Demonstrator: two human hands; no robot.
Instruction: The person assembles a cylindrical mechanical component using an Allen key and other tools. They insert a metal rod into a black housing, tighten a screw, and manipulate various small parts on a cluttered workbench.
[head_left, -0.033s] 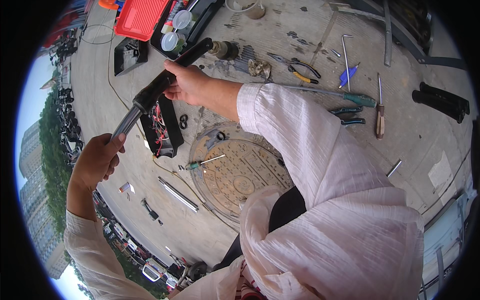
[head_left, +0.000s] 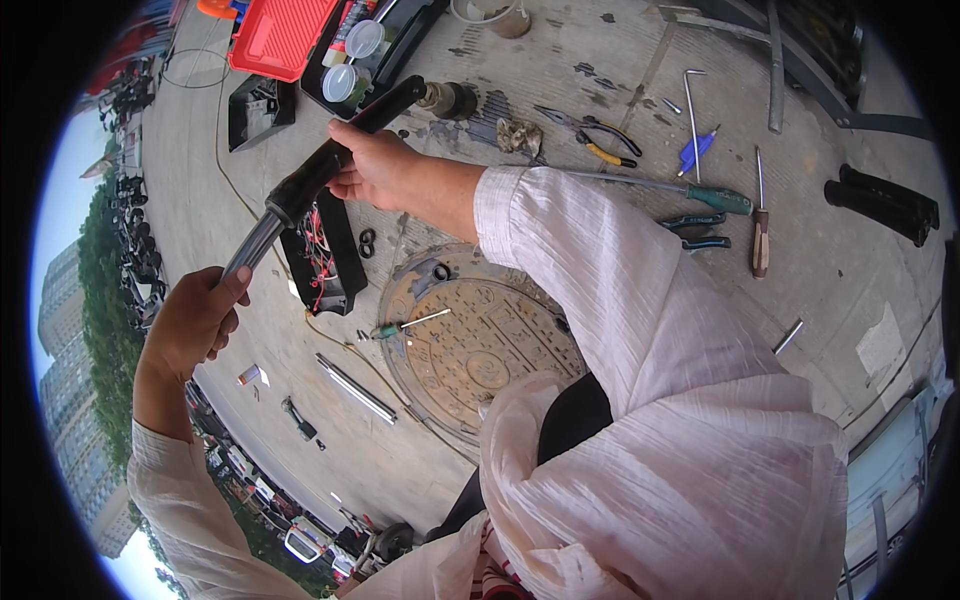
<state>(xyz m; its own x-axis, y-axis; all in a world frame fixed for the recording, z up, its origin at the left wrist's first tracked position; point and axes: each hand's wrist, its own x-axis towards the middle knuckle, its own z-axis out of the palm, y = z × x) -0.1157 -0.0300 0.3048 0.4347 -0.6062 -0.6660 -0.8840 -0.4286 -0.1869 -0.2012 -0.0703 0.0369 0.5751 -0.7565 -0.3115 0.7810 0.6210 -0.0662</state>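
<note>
A telescopic fork leg [head_left: 297,187], with a black outer tube and a shiny metal inner tube, slants across the upper left, held in the air by both hands. My left hand [head_left: 195,318] is closed around the lower end of the metal tube [head_left: 258,243]. My right hand [head_left: 378,167] grips the black outer tube near its middle, fingers partly hidden behind it. Beneath the leg lies a black tray [head_left: 335,255] with wires and small parts. Two black rings [head_left: 367,243] rest beside that tray, and another black ring [head_left: 441,271] sits on the round manhole cover [head_left: 490,340].
Pliers [head_left: 590,135], a green-handled screwdriver [head_left: 715,199], a wooden-handled screwdriver [head_left: 761,240] and a hex key [head_left: 693,120] lie on the right. An open toolbox with a red lid [head_left: 280,38] stands at the far left. Metal rods [head_left: 355,388] and a small green screwdriver [head_left: 388,331] lie nearer me.
</note>
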